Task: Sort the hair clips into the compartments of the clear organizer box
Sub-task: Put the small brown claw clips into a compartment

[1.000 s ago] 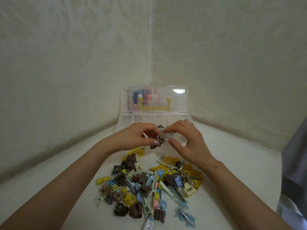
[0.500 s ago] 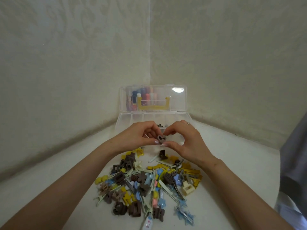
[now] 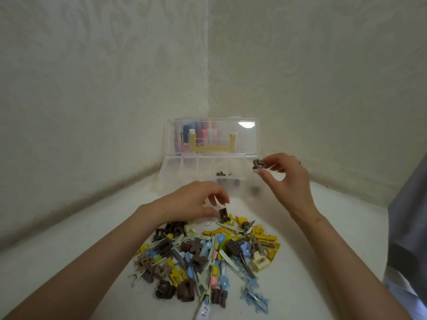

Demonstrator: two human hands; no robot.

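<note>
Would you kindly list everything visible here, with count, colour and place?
organizer box: one, clear, lid open, in the wall corner.
boxed clips: a few, dark brown, a middle compartment.
clip pile: many, brown, yellow, blue, pink, cream, before the box.
held clip: one, brown, over the box's right end.
near clip: one, dark brown, pile's far edge.
grey fabric: one, right edge.
left hand: one, at the near clip, grip unclear.
right hand: one, pinches the held clip.
</note>
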